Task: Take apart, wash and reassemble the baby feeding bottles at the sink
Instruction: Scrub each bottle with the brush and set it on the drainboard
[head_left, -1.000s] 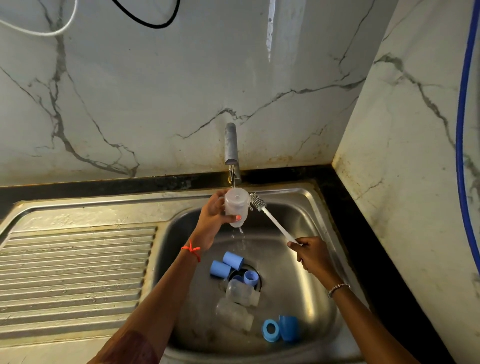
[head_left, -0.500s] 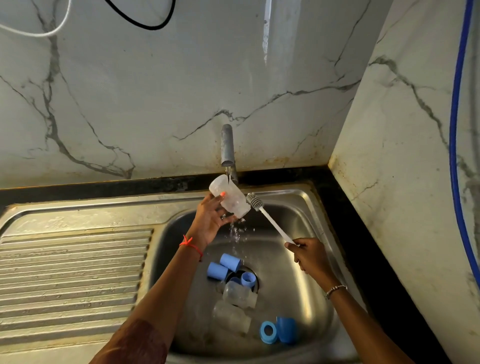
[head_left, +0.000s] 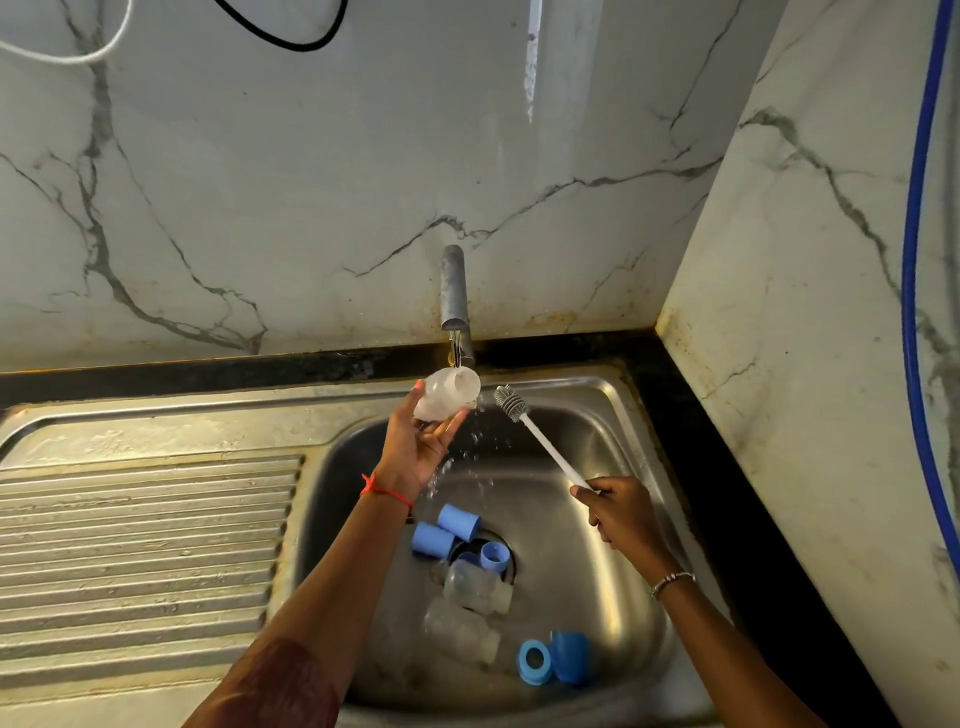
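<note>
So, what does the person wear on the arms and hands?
No sleeves are in view. The left wrist has a thin red thread; the right wrist has a slim beaded bracelet. A nail on the left hand is painted orange-pink.

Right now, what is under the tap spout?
A clear bottle, tilted in the left hand, is under the stream; water spills into the sink. The bottle's inside cannot be seen.

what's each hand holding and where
The left hand grips the clear bottle round its body; the right hand holds the brush by its handle end.
</note>
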